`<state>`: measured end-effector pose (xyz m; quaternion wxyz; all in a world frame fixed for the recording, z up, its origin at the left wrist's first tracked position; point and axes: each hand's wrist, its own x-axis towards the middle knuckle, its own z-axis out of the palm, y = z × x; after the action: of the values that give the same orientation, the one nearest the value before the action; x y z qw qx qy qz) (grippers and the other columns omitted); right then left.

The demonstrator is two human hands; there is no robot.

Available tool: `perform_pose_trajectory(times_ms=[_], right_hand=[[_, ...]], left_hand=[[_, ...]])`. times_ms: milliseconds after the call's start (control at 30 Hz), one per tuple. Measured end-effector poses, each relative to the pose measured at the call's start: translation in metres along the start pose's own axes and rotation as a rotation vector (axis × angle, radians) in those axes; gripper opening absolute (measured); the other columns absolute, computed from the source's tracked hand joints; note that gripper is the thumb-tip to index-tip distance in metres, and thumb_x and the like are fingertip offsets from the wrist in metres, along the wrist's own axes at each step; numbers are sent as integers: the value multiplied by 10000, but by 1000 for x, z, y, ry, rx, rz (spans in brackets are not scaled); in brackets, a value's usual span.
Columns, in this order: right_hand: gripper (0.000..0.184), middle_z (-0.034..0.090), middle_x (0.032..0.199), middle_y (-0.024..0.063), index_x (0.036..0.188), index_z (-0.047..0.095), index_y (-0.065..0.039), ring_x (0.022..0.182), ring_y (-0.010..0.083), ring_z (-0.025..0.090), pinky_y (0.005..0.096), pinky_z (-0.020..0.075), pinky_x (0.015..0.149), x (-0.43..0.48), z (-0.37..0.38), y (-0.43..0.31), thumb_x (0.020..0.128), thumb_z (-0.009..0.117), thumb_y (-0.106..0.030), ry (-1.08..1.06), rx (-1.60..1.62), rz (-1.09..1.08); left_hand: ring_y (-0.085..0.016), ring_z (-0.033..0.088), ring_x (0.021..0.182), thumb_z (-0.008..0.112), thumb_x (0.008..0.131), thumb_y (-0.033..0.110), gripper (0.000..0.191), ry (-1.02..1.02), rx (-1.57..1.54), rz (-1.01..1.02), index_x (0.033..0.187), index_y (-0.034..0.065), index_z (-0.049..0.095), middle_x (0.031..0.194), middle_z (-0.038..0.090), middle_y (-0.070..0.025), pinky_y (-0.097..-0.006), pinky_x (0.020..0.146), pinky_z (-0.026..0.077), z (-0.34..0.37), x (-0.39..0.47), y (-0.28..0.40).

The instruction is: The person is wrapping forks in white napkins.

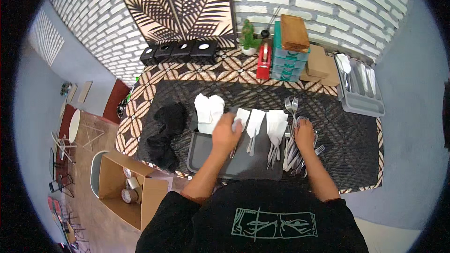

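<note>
My left hand (226, 133), blurred, is at the left end of a row of paper napkins on a grey tray (204, 151). Its fingers touch or overlap a folded napkin (242, 115); whether they grip it is unclear. Beside it, a second napkin (256, 121) is wrapped around cutlery with the handles sticking out. Several more wrapped bundles (277, 126) overlap further right. Off the tray's right side, my right hand (304, 133) rests over a loose pile of metal forks and other cutlery (290, 154). Its fingertips are at some fork heads, and its grip is hidden.
A stack of white napkins (209, 110) sits in a black holder at the tray's back left. Black cloth (168, 133) lies further left. A cutlery organizer (364, 102), teal drawers (289, 65) and a red tape dispenser (263, 61) stand behind. An open cardboard box (121, 214) is below left.
</note>
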<state>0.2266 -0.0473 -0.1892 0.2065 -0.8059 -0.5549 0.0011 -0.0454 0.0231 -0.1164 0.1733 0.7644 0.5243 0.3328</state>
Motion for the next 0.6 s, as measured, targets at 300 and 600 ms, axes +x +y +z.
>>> perform_pose_trajectory(times_ms=[300,600], right_hand=[[186,587,794,221,858,541,33,765,390,576,419,463,717,11,15,5,739,602,-97,-98,207,142],[123,478,603,26,829,503,-25,493,123,448,256,377,456,-1,14,33,876,485,-138,-174,820,257]], left_hand=[[-312,594,755,622,734,221,215,155,420,-323,797,19,584,824,586,-144,-401,651,480,-27,27,-101],[-309,598,779,660,714,223,305,195,430,-352,905,58,488,891,569,-118,-406,640,492,-19,38,-91]])
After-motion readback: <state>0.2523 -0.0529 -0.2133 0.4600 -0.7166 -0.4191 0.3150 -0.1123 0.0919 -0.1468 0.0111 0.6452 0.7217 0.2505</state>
